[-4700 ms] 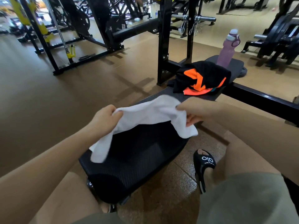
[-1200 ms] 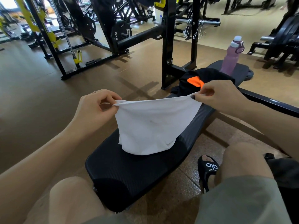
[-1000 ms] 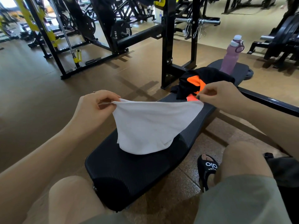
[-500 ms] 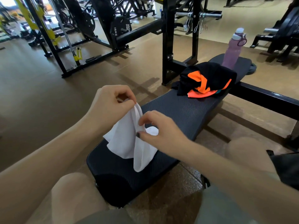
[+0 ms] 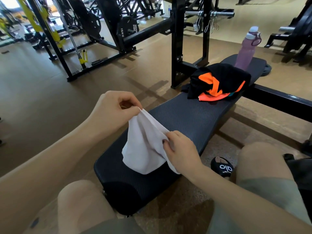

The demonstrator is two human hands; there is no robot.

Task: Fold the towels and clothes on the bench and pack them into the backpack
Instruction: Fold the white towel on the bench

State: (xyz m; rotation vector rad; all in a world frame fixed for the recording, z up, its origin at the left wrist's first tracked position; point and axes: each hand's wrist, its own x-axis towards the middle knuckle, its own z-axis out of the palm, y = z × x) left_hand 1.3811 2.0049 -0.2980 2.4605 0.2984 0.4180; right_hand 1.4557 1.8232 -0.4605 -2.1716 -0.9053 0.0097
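Note:
A white towel (image 5: 143,149) hangs doubled over the near end of the black padded bench (image 5: 190,119), its lower fold touching the pad. My left hand (image 5: 113,112) pinches the towel's top corners, raised above the bench. Lower and to the right, my right hand (image 5: 181,152) grips the towel's right edge at mid height. Farther along the bench lies a crumpled black and orange garment (image 5: 217,81). A dark bag-like shape (image 5: 300,173) shows at the right edge beside my knee; I cannot tell whether it is the backpack.
A pink water bottle (image 5: 245,49) stands on the far end of the bench behind the garment. A black rack upright (image 5: 176,48) rises just left of the bench, a black floor rail (image 5: 278,100) runs to its right. My knees flank the near end.
The towel was stretched wide between both hands; my right hand brought its corner across to the left hand, then slid down the hanging edge. The towel now hangs doubled.

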